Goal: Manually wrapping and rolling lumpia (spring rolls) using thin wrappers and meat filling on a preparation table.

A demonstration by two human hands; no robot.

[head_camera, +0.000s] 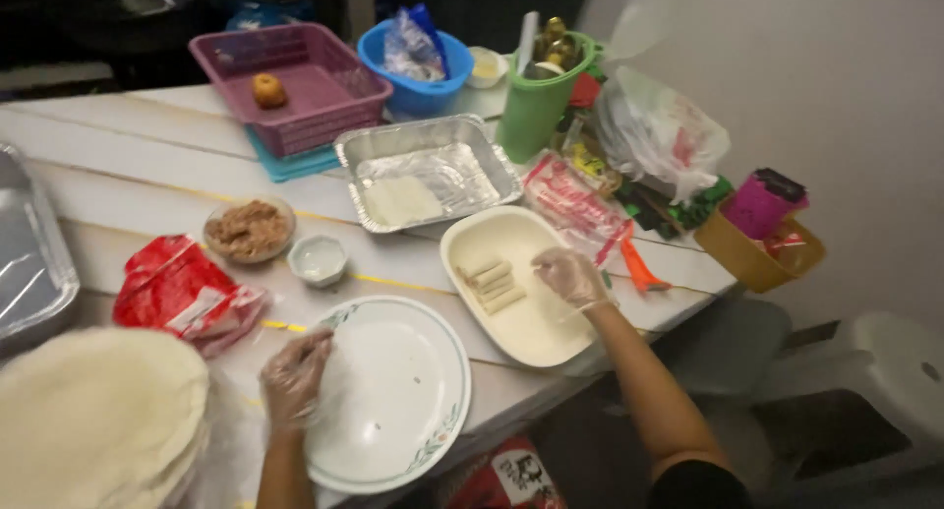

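Note:
My left hand [293,376], in a clear plastic glove, rests on the left rim of a round white plate [398,396] with a floral edge. Whether it pinches a thin wrapper there is too blurred to tell. My right hand [568,276], also gloved, reaches into a cream oval dish [531,332], its fingertips at the right end of several rolled wrappers [490,285] lying side by side. A stack of round pale wrappers [93,420] lies at the lower left, beside my left arm.
A glass bowl of brown filling [249,230], a small white bowl [318,259] and a red packet [182,291] lie left of the plate. Behind are a foil tray [428,170], pink basket [295,84], blue bowl [418,71], green cup [536,101] and bags [659,135]. A stool [875,381] stands right.

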